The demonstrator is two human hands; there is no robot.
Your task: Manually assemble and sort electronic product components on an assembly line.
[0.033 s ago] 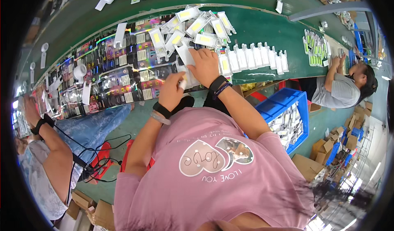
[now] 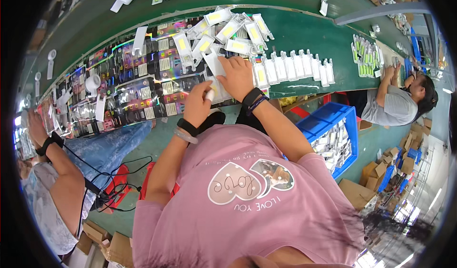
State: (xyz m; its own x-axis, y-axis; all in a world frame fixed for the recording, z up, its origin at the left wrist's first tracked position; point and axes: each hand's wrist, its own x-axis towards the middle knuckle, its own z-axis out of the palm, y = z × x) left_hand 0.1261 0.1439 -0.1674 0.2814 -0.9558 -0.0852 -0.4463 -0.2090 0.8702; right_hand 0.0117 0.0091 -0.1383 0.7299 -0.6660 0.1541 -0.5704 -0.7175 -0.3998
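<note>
My right hand (image 2: 237, 79) is closed on a white rectangular plastic panel (image 2: 214, 64), its fingers bent over the panel's right edge. Beside it, my left hand (image 2: 196, 107) has its fingers curled together at a pale piece (image 2: 219, 92) that is partly hidden between the hands. Something white wraps or covers the left thumb; I cannot make out what the fingers pinch. Just beyond lies a heap of white panels with yellow strips (image 2: 228, 29). A row of similar white panels (image 2: 290, 67) stretches to the right of my right hand, overlapping side by side.
Printed dark packaging sheets (image 2: 143, 84) cover the bench at left. Green-and-white parts (image 2: 365, 56) lie further right. A blue crate (image 2: 353, 141) of white pieces stands below the bench edge. One co-worker (image 2: 395, 99) sits at right; another person's arm (image 2: 62, 161) reaches in at left.
My left fingers have shifted very slightly up and left beside the pale piece. My right hand and the panels stay where they were.
</note>
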